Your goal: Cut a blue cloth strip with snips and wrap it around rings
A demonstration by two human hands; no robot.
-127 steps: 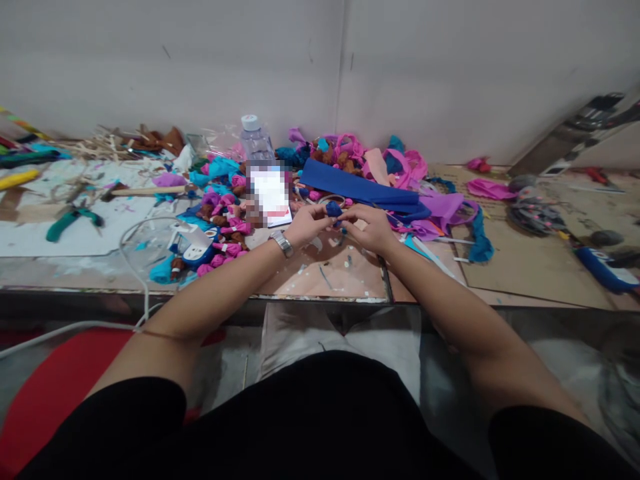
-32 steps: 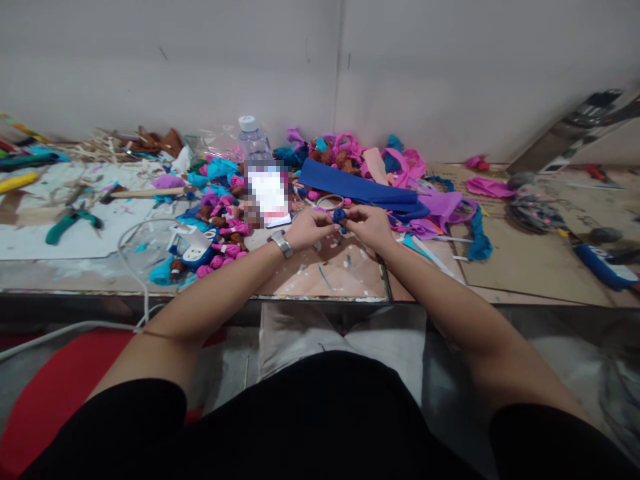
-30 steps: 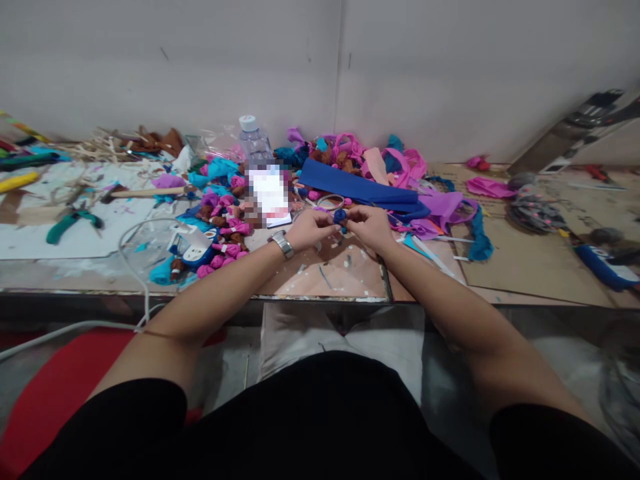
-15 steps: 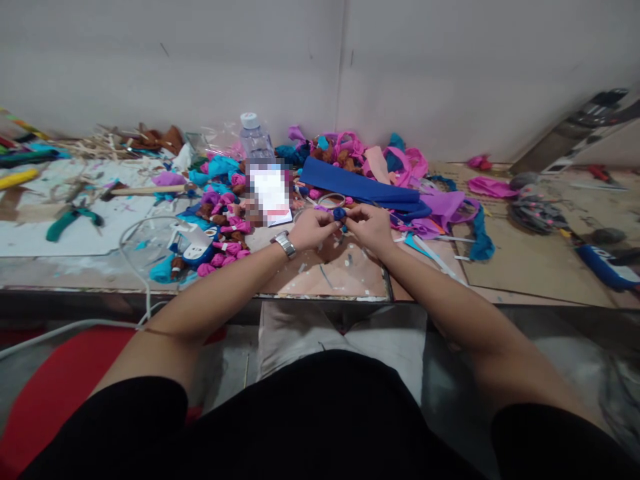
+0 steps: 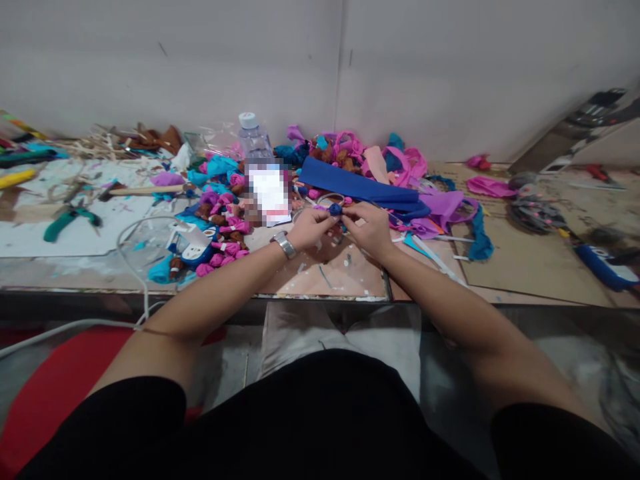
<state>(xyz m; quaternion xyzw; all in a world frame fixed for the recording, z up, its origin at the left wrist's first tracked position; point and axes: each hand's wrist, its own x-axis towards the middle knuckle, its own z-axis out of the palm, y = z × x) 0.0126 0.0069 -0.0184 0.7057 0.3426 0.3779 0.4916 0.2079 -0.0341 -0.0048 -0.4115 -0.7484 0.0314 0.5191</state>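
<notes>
Both hands meet over the middle of the worktable point(image 5: 325, 277). My left hand point(image 5: 310, 229), with a metal watch on its wrist, and my right hand point(image 5: 367, 228) are closed together on a small dark blue rolled fabric piece point(image 5: 335, 209), pinched between the fingertips of both. Just beyond the fingers lies a long folded blue cloth point(image 5: 360, 189). A heap of small pink, purple and brown fabric bundles point(image 5: 225, 223) sits to the left of my left hand.
A plastic water bottle point(image 5: 253, 138) stands behind a blurred white card. Pink, purple and teal cloth scraps point(image 5: 400, 163) pile at the back. A white power strip with cable point(image 5: 193, 248) lies left, green-handled pliers point(image 5: 67, 219) farther left. Cardboard point(image 5: 525, 260) covers the right side.
The hands stay in place, fingers working the blue piece. It has shifted slightly up and left between the fingertips.
</notes>
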